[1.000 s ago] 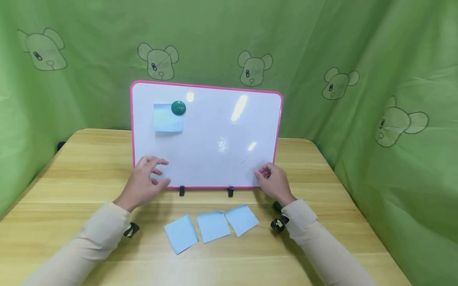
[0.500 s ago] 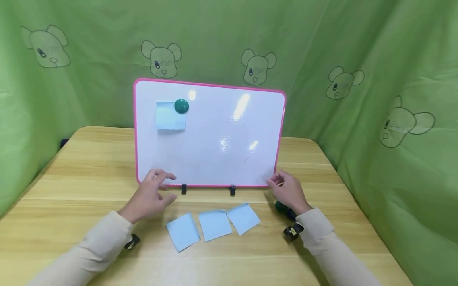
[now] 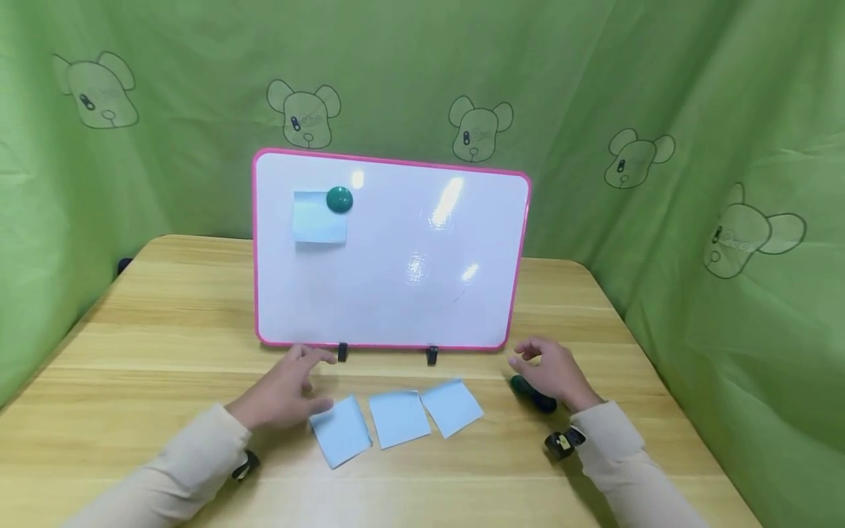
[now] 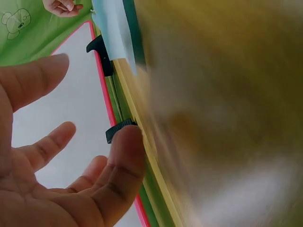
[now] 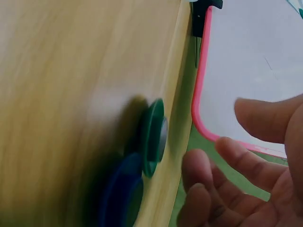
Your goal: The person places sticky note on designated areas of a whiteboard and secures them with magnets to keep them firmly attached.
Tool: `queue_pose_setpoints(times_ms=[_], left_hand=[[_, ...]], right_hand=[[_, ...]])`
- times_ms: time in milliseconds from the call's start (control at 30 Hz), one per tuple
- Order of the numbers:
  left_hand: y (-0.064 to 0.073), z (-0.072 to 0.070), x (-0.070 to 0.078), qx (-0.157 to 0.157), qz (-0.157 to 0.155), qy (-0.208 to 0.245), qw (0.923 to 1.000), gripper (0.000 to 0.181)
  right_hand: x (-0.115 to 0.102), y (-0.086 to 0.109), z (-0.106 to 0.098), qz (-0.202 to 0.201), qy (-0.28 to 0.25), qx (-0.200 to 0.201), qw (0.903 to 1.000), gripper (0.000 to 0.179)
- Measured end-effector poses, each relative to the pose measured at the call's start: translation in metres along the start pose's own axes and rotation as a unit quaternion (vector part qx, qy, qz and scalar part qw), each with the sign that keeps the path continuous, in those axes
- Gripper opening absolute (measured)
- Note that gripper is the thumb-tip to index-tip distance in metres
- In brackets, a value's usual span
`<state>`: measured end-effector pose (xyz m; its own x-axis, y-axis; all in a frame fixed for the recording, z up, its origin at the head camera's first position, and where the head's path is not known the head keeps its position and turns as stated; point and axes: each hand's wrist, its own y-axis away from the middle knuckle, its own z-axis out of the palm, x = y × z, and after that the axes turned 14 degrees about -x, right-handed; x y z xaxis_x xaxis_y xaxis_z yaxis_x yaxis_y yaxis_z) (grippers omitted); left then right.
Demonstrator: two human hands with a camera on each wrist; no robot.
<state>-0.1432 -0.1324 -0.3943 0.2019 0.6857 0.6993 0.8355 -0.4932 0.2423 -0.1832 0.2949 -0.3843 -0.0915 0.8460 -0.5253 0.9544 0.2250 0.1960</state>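
Note:
My left hand (image 3: 284, 390) hovers at the left edge of the leftmost light blue sticky note (image 3: 345, 438), its fingers spread and loosely bent with nothing held. In the left wrist view the thumb and fingers (image 4: 124, 172) stand apart. Two more sticky notes, a middle one (image 3: 400, 424) and a right one (image 3: 454, 412), lie beside it on the table. My right hand (image 3: 553, 375) is above a green round magnet (image 3: 520, 384) and a dark blue magnet (image 3: 545, 402); its loosely curled fingers hold nothing. In the right wrist view both magnets lie below the fingers.
A pink-framed whiteboard (image 3: 396, 308) stands upright in black feet (image 3: 432, 356) behind the notes. On its upper left, a green magnet (image 3: 339, 199) sits on the corner of a blue sticky note (image 3: 318, 226). Green curtains (image 3: 396, 59) surround the wooden table (image 3: 165, 323).
Both hands have come down from the whiteboard's lower corners toward the table. The left is now by the leftmost note; the right has moved rightward, uncovering the two magnets.

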Motion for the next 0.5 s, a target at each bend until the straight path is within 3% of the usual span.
queue_pose_setpoints(times_ms=[167,500], left_hand=[[0.000,0.007,-0.001,-0.019,-0.008,-0.007,0.9998,0.063],[-0.002,0.017,0.001,-0.017,0.002,-0.030,0.9994,0.071]], right_hand=[[0.004,0.006,-0.001,0.014,0.018,-0.029,0.9993,0.032],[0.008,0.008,-0.002,0.025,0.013,-0.070,0.9971,0.044]])
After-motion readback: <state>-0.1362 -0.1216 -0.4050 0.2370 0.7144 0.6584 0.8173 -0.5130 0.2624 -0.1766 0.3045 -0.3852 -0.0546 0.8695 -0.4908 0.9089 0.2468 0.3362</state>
